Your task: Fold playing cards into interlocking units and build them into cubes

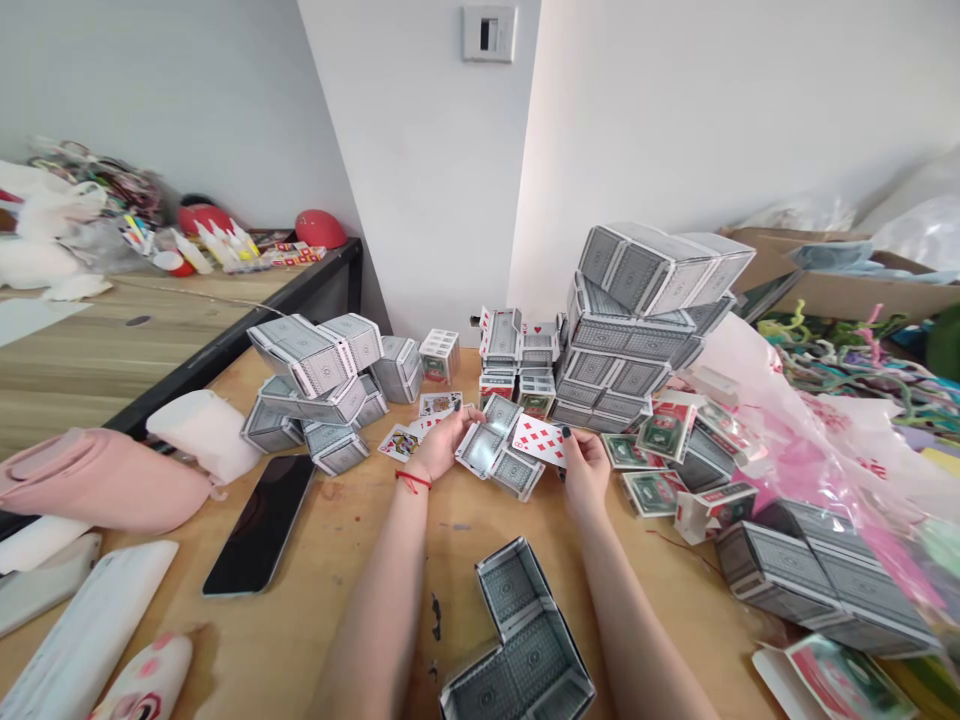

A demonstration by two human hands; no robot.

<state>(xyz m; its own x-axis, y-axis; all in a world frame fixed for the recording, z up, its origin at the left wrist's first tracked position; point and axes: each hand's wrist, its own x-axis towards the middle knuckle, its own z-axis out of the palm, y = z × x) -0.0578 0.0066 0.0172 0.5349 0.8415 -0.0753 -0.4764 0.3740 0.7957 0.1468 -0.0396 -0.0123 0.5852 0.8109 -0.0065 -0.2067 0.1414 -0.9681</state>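
My right hand point(587, 470) pinches a playing card point(538, 440), a face-up eight of diamonds, between thumb and fingers. Its left end lies against a piece of folded playing cards point(498, 425) with grey patterned backs. My left hand point(441, 446), with a red string on the wrist, grips that piece by its left edge. Just left of this hand lie several loose face-up cards point(401, 442). An L-shaped block of folded cards point(521, 640) rests between my forearms, near the table's front.
Card blocks stand in a tall stack point(619, 340) at the back right and a lower stack point(315, 365) at the left. Card boxes point(664, 430) and pink plastic point(795, 420) lie at the right. A phone point(260, 525) and a pink pouch point(105, 480) lie left.
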